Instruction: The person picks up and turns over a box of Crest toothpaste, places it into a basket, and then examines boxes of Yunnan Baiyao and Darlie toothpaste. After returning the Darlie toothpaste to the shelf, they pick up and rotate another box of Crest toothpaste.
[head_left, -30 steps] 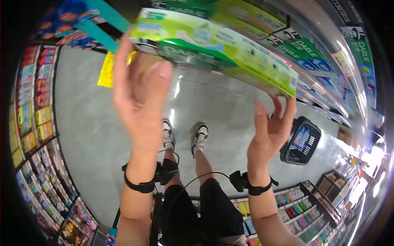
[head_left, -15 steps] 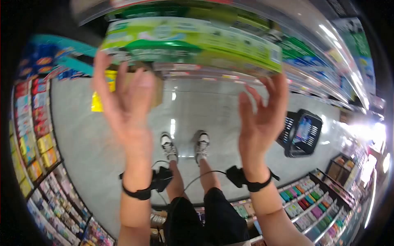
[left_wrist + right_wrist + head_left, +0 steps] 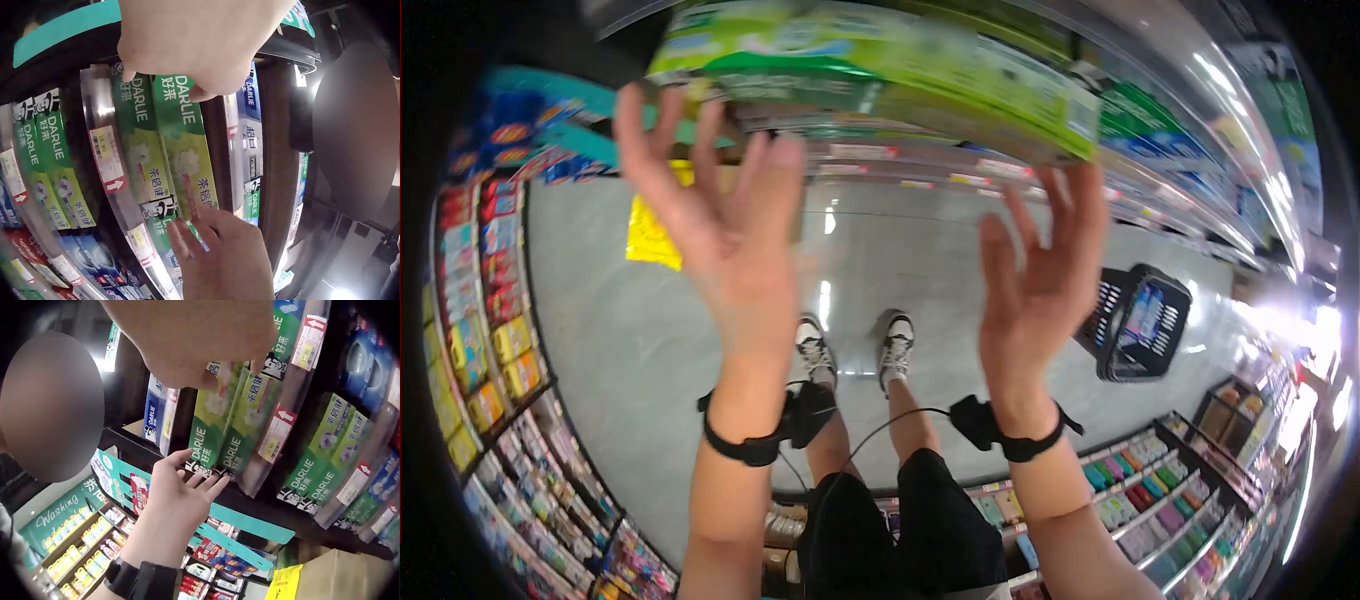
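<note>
A long green toothpaste box (image 3: 880, 60), with DARLIE lettering on its side, lies lengthwise along a shelf at the top of the head view. Near its left end is my left hand (image 3: 720, 210), fingers spread and extended up to the box. Below the right end my right hand (image 3: 1040, 280) reaches up, loosely bent fingers right at the lower edge. In the left wrist view the same box (image 3: 184, 144) stands beside a matching box (image 3: 140, 137). Seen from the right wrist, my left hand (image 3: 178, 494) has its fingertips at the boxes' printed ends.
A clear shelf rail (image 3: 256, 469) with price labels runs beside the boxes. More toothpaste boxes (image 3: 56, 169) fill neighbouring shelves. A black shopping basket (image 3: 1145, 325) stands on the floor at right. A yellow sign (image 3: 652, 235) hangs at left, below teal shelf strips (image 3: 575, 140).
The box has gone from tilted in front of the shelf to lying along it, higher in the head view. My left fingers have spread out, and both hands have moved with the box.
</note>
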Tool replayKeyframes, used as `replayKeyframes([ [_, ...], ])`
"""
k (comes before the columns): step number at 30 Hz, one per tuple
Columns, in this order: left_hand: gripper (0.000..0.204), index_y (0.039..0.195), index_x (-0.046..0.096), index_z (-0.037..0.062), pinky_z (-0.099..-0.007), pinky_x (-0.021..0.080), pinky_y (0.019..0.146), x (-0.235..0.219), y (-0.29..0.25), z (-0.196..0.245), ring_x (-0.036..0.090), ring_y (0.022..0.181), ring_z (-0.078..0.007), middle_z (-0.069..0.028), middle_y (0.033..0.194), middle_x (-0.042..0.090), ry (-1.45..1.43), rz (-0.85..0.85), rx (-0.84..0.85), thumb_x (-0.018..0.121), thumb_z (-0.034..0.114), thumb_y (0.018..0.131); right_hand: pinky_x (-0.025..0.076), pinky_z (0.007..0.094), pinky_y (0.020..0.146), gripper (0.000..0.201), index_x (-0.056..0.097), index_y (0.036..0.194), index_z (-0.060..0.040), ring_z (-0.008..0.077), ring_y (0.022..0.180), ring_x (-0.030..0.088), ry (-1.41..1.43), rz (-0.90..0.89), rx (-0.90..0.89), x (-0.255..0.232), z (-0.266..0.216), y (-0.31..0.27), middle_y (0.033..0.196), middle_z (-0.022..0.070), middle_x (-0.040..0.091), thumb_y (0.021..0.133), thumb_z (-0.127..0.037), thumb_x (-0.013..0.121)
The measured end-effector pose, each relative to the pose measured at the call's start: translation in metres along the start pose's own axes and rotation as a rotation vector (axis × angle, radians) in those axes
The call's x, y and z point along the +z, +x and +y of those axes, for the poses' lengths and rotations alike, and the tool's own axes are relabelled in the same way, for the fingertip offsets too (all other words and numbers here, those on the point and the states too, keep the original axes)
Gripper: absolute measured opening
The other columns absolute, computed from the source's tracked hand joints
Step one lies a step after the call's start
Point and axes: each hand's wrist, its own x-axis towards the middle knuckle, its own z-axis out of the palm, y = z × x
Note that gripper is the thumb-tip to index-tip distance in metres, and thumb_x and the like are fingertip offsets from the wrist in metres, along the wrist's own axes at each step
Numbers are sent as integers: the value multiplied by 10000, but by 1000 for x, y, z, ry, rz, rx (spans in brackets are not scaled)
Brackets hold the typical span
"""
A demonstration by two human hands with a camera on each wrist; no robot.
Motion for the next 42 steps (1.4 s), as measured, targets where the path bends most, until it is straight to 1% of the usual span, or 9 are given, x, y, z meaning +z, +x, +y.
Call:
replayKeyframes([
  [9,893,1614,179,84,-514,437,1105,13,-15,-5,326,1457,-402,-174,1611,145,179,-100,31,717,53,902,487,447,1058,779,280,1575,3,350,1409,435,62,-61,-4,4,5,16,1586,200,347,879,80,622],
  [19,888,1620,172,88,-497,370,1142,24,-22,-9,293,1487,-366,-156,1641,93,228,-94,63,690,2,904,445,427,1070,822,252,1596,-11,307,1434,417,-95,-96,-47,2,7,21,1580,186,382,881,19,657],
  [22,795,1604,214,76,-472,384,1156,28,-24,-8,282,1509,-347,-111,1653,141,254,-81,77,632,-30,936,457,424,1055,830,257,1595,-12,305,1427,425,-81,-77,-63,5,5,23,1572,192,391,874,18,667],
  [25,815,1605,195,66,-475,362,1171,30,-26,-8,315,1488,-341,-123,1637,200,266,-84,96,649,-11,933,411,447,1072,853,265,1564,44,393,1324,460,-49,-45,-54,9,0,23,1509,249,436,814,55,670],
  [27,738,1573,276,39,-488,332,1183,28,-26,0,351,1460,-343,-136,1621,242,542,-44,268,651,9,938,389,462,1080,855,275,1545,74,444,1279,474,-44,-29,-58,11,0,23,1477,279,456,788,70,673],
  [30,654,1498,440,60,-494,310,1185,30,-10,8,417,1411,-339,-140,1567,356,691,-236,658,694,25,897,397,470,1075,826,293,1532,81,463,1294,466,-76,-39,-83,6,5,26,1481,284,447,801,60,678],
  [33,615,1399,586,137,-471,356,1127,54,9,25,500,1324,-318,-111,1469,484,891,-500,791,752,38,815,411,476,1059,799,312,1520,83,472,1280,479,-102,-83,-85,-1,8,28,1469,288,454,810,54,678],
  [38,681,1361,636,246,-418,438,963,77,41,19,576,1148,-285,-46,1281,605,969,-603,946,787,67,721,489,379,1012,657,468,1480,-16,306,1262,566,-74,-114,-38,-15,0,36,1386,174,577,855,64,654],
  [42,666,1346,649,230,-413,443,914,75,41,23,580,1108,-283,-41,1238,608,980,-639,931,798,87,712,486,458,944,532,590,1308,21,411,1123,592,-401,-139,-506,-46,16,73,1234,202,639,781,64,653],
])
